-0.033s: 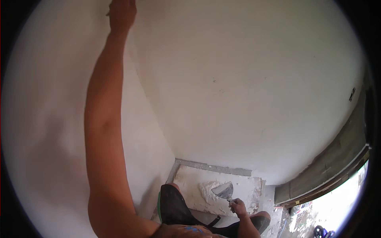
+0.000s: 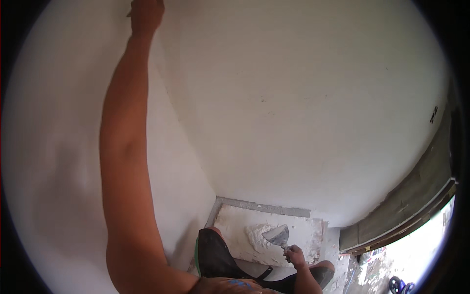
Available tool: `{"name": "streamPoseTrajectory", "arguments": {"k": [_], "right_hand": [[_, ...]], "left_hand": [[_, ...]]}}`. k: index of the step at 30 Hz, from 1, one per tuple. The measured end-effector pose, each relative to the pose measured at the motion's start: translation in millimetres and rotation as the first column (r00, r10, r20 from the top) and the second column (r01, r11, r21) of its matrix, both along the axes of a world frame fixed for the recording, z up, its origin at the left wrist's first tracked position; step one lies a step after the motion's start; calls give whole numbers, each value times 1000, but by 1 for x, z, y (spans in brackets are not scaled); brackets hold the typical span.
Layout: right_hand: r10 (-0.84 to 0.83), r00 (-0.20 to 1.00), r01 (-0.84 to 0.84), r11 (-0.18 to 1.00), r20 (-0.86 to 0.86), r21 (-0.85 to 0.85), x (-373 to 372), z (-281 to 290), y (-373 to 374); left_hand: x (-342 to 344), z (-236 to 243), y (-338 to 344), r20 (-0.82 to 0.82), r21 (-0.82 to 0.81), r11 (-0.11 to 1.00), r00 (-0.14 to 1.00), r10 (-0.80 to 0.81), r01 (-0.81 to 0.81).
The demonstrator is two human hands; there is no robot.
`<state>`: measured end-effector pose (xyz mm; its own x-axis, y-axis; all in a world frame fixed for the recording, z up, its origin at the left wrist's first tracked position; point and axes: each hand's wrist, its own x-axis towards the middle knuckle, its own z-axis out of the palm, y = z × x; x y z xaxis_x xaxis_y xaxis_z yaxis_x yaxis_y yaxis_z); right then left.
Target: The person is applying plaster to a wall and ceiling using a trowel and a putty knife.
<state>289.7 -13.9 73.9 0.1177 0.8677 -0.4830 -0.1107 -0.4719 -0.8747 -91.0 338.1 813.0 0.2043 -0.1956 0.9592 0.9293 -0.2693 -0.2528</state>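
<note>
My left arm stretches up along the corner of two white walls. My left hand (image 2: 147, 18) is close to the left wall at the top edge. Its fingers look curled, but the picture's edge cuts them off, so what they hold stays hidden. Low down, my right hand (image 2: 294, 256) is closed round the handle of a putty knife (image 2: 278, 236). The wide metal blade is smeared with white and points up and left. Behind it, a mound of white putty (image 2: 257, 238) lies on a pale, stained board (image 2: 306, 232) by the foot of the wall.
The long white wall (image 2: 293, 137) meets the left wall (image 2: 63, 112) in a corner. My bent legs in dark trousers (image 2: 215, 257) are beside the board. At the right, a grey ledge (image 2: 391, 210) borders a bright opening with a blue wheeled thing (image 2: 401, 285).
My left arm and hand have shifted slightly left and up along the wall. The right hand and the putty knife have barely moved.
</note>
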Motion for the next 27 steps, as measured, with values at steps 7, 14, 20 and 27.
{"name": "streamPoseTrajectory", "arguments": {"k": [7, 14, 20, 27], "right_hand": [[-55, 998, 56, 998, 32, -36, 1, -4, 8], [49, 998, -51, 996, -28, -76, -1, 6, -4], [246, 832, -372, 912, 497, 172, -7, -9, 11], [78, 996, -58, 932, -43, 357, -48, 136, 32]], "left_hand": [[-18, 19, 29, -120, -274, 961, 993, -4, -29], [-33, -206, 71, -135, -274, 947, 982, 134, -167], [-20, -321, -28, 380, -658, 617, 897, -224, 432], [20, -435, -120, 984, 172, -170, -178, -19, 970]]}}
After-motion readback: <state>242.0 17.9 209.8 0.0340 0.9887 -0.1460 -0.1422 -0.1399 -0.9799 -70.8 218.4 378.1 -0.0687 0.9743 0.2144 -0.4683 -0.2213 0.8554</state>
